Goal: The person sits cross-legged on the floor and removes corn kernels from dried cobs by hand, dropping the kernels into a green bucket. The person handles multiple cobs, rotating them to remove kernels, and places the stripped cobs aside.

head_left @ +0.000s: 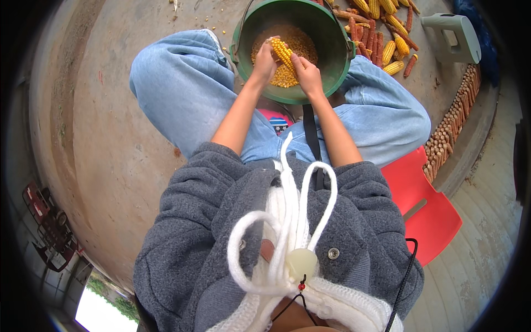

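Note:
Over a green bucket [330, 83] between my legs, I hold a yellow corn cob [282, 52] in both hands. My left hand [265, 62] is closed around the cob's left side. Closed on its lower right part is my right hand [306, 75]. The cob is tilted, and rows of kernels show on its upper face. Loose corn kernels [285, 77] cover the bottom of the bucket. My fingers hide part of the cob.
Yellow cobs [393, 67] and bare reddish cobs [374, 48] lie heaped right of the bucket. A grey-green plastic stool [454, 39] stands beyond them. Stacked cobs [451, 124] line the wall at right. A red chair [426, 216] is under me.

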`<state>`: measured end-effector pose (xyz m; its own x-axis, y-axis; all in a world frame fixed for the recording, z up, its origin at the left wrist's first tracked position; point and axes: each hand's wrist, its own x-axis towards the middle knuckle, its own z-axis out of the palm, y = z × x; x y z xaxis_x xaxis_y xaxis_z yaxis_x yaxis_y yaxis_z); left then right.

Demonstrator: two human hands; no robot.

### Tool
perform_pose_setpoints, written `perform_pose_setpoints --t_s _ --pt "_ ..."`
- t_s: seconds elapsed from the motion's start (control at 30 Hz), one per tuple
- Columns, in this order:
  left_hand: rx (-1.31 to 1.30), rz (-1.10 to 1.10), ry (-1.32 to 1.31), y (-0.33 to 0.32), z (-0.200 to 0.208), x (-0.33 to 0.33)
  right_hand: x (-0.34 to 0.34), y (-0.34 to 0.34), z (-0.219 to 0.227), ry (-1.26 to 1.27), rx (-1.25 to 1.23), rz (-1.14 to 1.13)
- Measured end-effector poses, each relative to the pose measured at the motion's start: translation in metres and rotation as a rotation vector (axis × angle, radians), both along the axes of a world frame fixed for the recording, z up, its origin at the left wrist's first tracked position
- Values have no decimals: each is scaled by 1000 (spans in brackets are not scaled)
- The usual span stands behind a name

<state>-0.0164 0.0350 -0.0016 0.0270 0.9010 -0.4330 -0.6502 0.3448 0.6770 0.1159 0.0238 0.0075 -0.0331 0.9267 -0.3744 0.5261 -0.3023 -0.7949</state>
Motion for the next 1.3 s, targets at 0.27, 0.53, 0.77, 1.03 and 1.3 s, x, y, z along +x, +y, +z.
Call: perform_pose_setpoints --t_s 0.27,0.53,0.77,1.03,1.3 --pt "44 108 76 -1 -5 8 -5 -3 4 38 3 -25" --pt "13 49 -249 -2 13 -4 -7 2 1 66 23 -52" --pt "62 3 206 -3 -2 2 -3 4 -4 144 -43 -45" --pt "137 -46 108 -4 1 0 7 12 -6 420 -277 -53" --pt "150 -55 125 -5 -1 1 8 10 -4 452 -318 -55"
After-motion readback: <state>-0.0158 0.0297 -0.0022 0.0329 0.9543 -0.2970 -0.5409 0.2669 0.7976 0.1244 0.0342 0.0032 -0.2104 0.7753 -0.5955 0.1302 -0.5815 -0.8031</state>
